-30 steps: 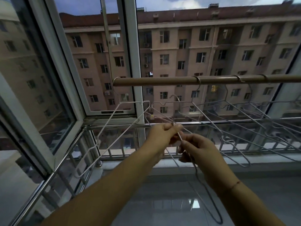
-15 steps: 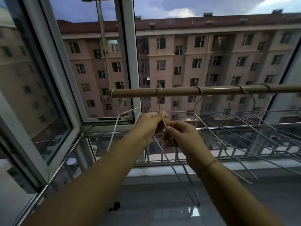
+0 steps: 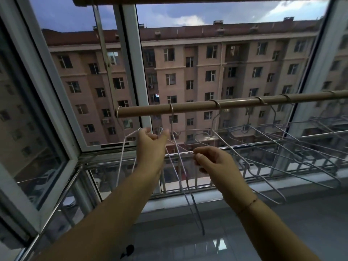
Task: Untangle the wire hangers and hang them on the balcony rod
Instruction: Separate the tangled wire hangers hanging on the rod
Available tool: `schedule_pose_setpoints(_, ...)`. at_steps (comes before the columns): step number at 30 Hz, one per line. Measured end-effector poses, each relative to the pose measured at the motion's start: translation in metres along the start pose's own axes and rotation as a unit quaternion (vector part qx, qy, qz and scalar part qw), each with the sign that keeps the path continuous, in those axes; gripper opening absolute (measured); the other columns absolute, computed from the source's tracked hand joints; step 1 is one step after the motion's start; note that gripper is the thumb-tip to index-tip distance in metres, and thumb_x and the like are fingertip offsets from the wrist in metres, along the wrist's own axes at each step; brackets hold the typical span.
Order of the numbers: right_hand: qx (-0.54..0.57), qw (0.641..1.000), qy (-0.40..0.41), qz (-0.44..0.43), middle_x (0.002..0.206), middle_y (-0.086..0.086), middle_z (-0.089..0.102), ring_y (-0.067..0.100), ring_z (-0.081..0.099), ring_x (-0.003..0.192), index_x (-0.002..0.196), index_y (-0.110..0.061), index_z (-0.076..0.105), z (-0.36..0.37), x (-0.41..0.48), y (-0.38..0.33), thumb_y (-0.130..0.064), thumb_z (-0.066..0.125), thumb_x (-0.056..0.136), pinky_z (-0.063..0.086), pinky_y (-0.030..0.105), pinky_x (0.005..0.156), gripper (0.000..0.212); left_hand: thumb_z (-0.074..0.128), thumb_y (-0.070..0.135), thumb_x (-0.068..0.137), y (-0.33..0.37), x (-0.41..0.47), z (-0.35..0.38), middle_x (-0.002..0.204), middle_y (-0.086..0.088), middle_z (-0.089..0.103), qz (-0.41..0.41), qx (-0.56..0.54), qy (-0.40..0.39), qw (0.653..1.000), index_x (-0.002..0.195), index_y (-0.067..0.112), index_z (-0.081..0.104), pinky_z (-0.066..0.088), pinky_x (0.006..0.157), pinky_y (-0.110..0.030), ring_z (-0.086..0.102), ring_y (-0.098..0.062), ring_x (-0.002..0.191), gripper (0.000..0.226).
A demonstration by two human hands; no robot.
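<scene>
Right hand pinches the light, springy hanger by its arm under the rod; left hand is loosely curled, grip unclear; better to hold it near the neck.

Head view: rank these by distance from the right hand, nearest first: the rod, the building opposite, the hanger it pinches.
1. Hanger: its wire is pinched by the right hand, just to its left.
2. Rod: above and ahead.
3. Building: outside, across the street.
</scene>
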State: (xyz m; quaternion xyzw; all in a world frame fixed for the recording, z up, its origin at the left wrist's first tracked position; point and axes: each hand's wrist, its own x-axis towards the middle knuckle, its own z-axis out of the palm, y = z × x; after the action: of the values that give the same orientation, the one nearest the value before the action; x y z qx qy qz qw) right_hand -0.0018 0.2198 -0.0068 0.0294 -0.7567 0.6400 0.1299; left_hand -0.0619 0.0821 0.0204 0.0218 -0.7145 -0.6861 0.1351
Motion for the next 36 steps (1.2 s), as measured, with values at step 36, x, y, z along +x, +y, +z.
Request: schedule_pose_setpoints(36, -0.165, 0.985, -0.051, 0.011, 0.079, 0.009, 0.069, 0.018, 0.060, 0.071, 0.079, -0.023, 0.064, -0.240, 0.035, 0.053, -0.012, 0.050, 0.091, 0.048, 0.027, 0.064, 0.022, 0.051, 0.006, 0.094, 0.015, -0.057, 0.257, 0.077, -0.007, 0.062, -0.187, -0.114, -0.061, 0.974, 0.074, 0.009, 0.059, 0.049, 0.060, -0.018, 0.054, -0.013, 0.066, 0.022)
